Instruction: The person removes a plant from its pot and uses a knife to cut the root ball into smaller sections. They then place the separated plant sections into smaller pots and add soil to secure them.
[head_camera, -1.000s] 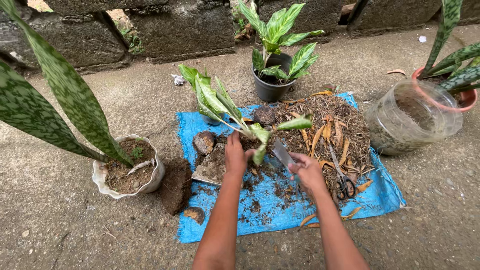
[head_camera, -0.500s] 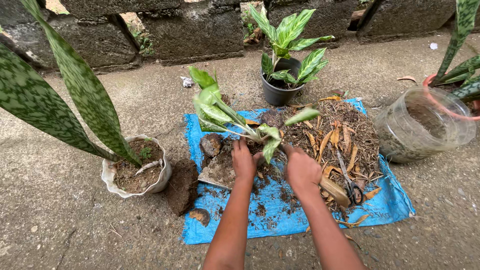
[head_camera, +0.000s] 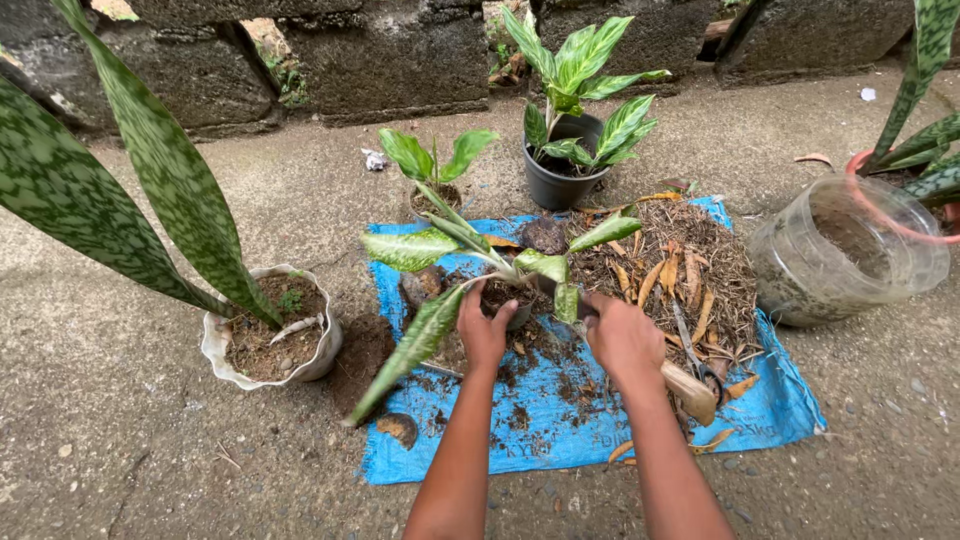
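You were mid-potting here: your left hand (head_camera: 484, 330) was curled around the near rim of the small dark soil-filled pot (head_camera: 508, 300), and your right hand (head_camera: 622, 335) cupped its other side, fingers closed near the stem of the speckled green-and-cream leafy plant (head_camera: 470, 245). The pot sat on the blue woven tarp (head_camera: 560, 430), just beside the heap of dry brown leaf mulch (head_camera: 670, 265). I'd say the next move called for firming soil around the roots while keeping that stem upright.

One head-worn camera looks steeply down and forward, close over a blue woven plastic sheet (head_camera: 560, 430) on concrete ground (head_camera: 120, 440).
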